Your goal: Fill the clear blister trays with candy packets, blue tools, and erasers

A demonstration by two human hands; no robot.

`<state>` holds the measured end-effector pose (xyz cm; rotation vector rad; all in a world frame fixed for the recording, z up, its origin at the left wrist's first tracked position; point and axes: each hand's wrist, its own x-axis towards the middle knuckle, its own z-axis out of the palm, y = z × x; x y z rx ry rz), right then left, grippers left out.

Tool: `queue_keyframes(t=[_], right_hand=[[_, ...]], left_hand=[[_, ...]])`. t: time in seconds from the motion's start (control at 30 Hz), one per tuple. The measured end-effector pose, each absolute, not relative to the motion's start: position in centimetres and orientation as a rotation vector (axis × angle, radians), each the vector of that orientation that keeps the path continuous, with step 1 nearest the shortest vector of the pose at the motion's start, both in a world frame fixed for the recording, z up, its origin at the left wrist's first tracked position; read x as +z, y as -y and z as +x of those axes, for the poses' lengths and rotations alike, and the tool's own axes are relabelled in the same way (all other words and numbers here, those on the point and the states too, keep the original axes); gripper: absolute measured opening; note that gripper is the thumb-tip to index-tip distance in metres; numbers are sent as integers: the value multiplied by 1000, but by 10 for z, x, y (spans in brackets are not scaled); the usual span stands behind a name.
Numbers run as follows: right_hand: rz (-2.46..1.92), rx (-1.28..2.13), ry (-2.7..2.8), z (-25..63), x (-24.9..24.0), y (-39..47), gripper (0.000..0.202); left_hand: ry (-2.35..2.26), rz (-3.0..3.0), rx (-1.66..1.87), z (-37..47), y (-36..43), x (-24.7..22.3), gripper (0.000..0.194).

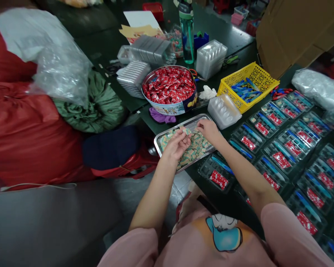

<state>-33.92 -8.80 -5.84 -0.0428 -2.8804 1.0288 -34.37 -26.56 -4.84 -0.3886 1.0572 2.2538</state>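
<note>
A shallow metal tray (156, 142) lies at the table's near edge, spread with small tan-and-green blocks (196, 147). Over its middle, my left hand (178, 144) is turned palm up, its thumb and fingers closed on a small tan-and-green block (187, 131). My right hand (209, 130) hangs over the tray's right end with its fingertips pinched together. Whatever is between those fingertips is too small to tell. To the right, rows of clear plastic trays (218, 177) each carry a blue pen and a red patterned packet.
Behind the metal tray stands a round tin (169, 108) full of red packets, beside a purple cloth (161, 116). Stacked clear trays (224, 111) and a yellow basket (246, 104) of blue pens are at its right. A green bottle (187, 40) stands farther back.
</note>
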Motion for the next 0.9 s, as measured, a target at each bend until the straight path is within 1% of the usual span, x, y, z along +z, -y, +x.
queue_keyframes(t=[0.1, 0.17, 0.23, 0.37, 0.5, 0.73, 0.83, 0.9], right_hand=[[-97, 1549, 2563, -326, -54, 92, 13], [-134, 1797, 2403, -319, -53, 96, 17], [-148, 1929, 2308, -313, -53, 99, 17], [-168, 2043, 2189, -304, -53, 103, 14], [-210, 2018, 2186, -292, -50, 101, 12], [-286, 1699, 2278, -247, -33, 80, 17], [-359, 1596, 2254, -215, -27, 64, 21], [-408, 1574, 2247, -192, -23, 49, 18]], left_hand=[[-1105, -376, 2271, -341, 260, -52, 26], [-1132, -359, 2297, -338, 256, -53, 26], [-1143, -342, 2322, -335, 252, -53, 25], [-1174, -336, 2320, -329, 248, -49, 25], [-1265, -377, 2279, -320, 241, -46, 25], [-1369, -351, 2234, -302, 208, -46, 26], [-1403, -294, 2214, -280, 184, -46, 29], [-1412, -219, 2190, -261, 167, -45, 31]])
